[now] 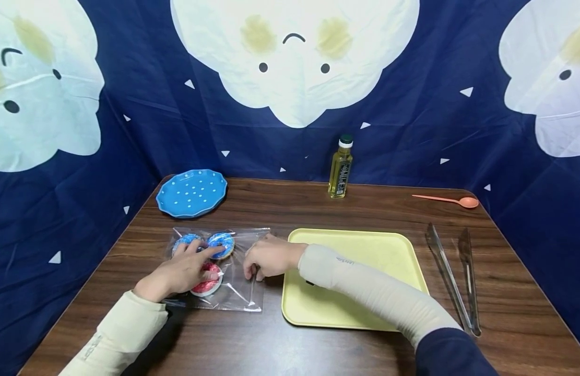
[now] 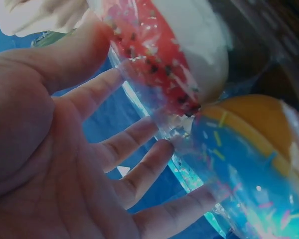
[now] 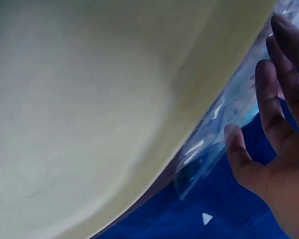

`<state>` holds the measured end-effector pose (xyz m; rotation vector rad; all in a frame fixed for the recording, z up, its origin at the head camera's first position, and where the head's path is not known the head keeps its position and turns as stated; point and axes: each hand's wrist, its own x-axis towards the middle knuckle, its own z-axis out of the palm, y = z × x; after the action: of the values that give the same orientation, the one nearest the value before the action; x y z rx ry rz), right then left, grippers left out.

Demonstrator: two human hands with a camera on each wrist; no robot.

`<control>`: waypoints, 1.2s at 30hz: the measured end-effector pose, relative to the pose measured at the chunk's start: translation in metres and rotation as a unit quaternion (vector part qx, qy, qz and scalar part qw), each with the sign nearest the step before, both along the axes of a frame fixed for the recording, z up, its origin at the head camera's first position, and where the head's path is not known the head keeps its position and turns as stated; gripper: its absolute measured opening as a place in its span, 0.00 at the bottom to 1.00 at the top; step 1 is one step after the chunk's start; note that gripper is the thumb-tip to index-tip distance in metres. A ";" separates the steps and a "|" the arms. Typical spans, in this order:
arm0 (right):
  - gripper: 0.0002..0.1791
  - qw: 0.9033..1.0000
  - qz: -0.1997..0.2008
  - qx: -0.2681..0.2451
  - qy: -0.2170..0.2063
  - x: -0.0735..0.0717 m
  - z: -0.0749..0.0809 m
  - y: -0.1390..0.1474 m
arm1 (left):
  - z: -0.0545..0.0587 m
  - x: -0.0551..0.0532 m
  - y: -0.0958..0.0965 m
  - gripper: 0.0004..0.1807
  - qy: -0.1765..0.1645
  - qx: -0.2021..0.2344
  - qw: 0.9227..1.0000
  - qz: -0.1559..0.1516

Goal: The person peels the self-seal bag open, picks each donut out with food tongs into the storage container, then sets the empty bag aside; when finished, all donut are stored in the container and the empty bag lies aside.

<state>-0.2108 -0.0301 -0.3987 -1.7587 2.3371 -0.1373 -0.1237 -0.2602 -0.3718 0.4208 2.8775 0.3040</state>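
Note:
A clear plastic bag [image 1: 243, 274] lies flat on the left of the table with three toy doughnuts in it. A blue doughnut [image 1: 225, 241] and a second blue one [image 1: 186, 239] lie toward the back; a red-topped doughnut [image 1: 206, 289] is nearer the front. My left hand [image 1: 179, 269] rests on the bag over them, fingers straight and spread; the left wrist view has its fingertips touching the film. At the bag's right side is my right hand [image 1: 271, 256], fingers loosely bent. In the right wrist view its fingers are apart beside the film [image 3: 209, 132].
Right of the bag lies a yellow tray [image 1: 355, 239], partly under my right forearm. A blue dotted plate [image 1: 192, 193] stands back left, an oil bottle [image 1: 340, 169] at the back. An orange spoon [image 1: 467, 202] and metal tongs [image 1: 451, 284] lie on the right.

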 end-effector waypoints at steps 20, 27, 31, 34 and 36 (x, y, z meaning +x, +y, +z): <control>0.05 1.000 -0.003 -0.014 -0.013 0.006 0.000 0.027 | 0.002 0.000 -0.003 0.31 0.005 0.002 1.000 -0.008; 0.09 1.000 -0.013 0.007 0.006 0.003 -0.005 0.036 | 0.002 0.000 -0.005 0.31 0.011 0.004 1.000 -0.012; 0.08 1.000 -0.018 0.005 0.002 0.004 -0.006 0.038 | 0.000 0.002 -0.006 0.30 0.027 0.003 1.000 -0.008; 0.06 1.000 -0.022 0.003 -0.007 0.007 -0.002 0.040 | 0.000 0.003 -0.004 0.31 0.035 0.000 0.999 0.000; 0.07 1.000 -0.024 -0.003 -0.008 0.010 0.001 0.042 | 0.000 0.005 -0.001 0.31 0.038 -0.002 0.999 0.007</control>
<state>-0.2010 0.0123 -0.3980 -1.6998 2.3712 -0.1655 -0.1188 -0.2608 -0.3717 0.4209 2.9566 0.2904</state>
